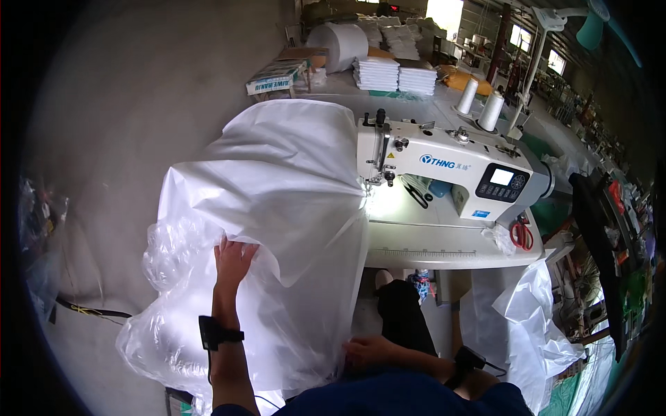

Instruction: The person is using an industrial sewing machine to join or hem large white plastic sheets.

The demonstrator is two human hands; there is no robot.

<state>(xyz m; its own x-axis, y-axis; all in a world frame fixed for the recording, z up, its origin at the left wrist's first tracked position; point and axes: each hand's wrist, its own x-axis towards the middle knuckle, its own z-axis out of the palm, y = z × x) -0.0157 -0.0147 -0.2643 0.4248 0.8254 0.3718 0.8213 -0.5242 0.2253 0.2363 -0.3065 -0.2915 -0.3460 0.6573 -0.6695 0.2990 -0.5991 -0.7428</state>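
Observation:
A large white sheet (270, 187), smooth and folded, hangs over the left end of the sewing machine table. Its right edge runs up to the needle area of a white sewing machine (444, 156), whose lamp lights the spot. My left hand (234, 260) rests on the sheet beside crumpled clear plastic film (173, 253), its fingers stretched out and apart. Low in the middle, my right hand (364, 350) is closed at the sheet's lower right edge; its fingertips are partly hidden there. Black bands with cables sit on both my forearms.
Red-handled scissors (520, 236) and small black snips (418, 197) lie on the machine table (416, 246). Two white thread cones (490, 111) stand behind. Farther back are stacked white packs (376, 73) and a big white roll (340, 47). White sheeting (534, 305) hangs at the right.

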